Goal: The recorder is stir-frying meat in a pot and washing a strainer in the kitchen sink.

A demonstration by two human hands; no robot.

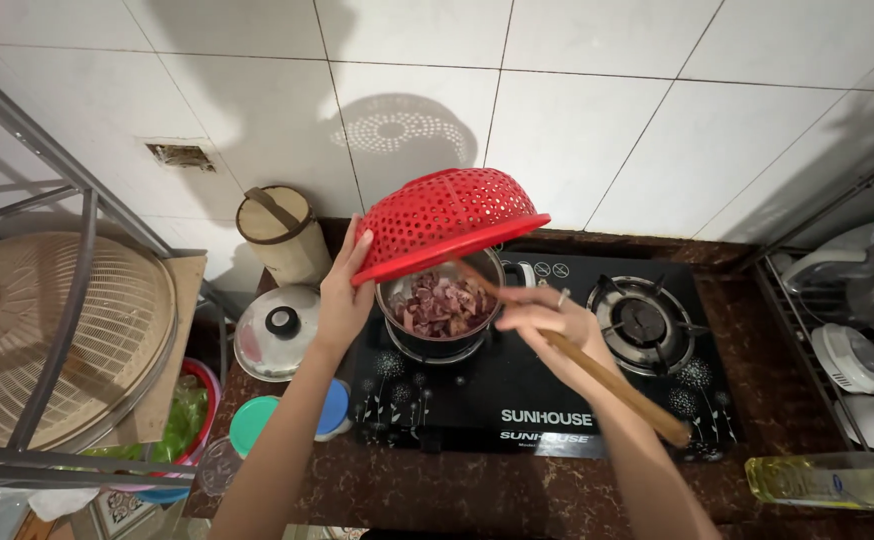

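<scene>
The left hand (342,300) grips the rim of a red perforated plastic colander (444,228), tilted over a small steel pot (441,322) of reddish meat pieces on the black glass gas stove (517,385), hiding the pot's far edge. The right hand (547,322) clasps long wooden chopsticks (597,372) whose tips vanish under the colander. A bottle of yellow oil (827,482) lies on the desk, near right, cut off by the frame

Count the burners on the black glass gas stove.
2. One burner sits on the stove's left side, mostly hidden under the round metal pot of chopped meat. The other, bare burner is on the right side. None beyond these shows.
</scene>
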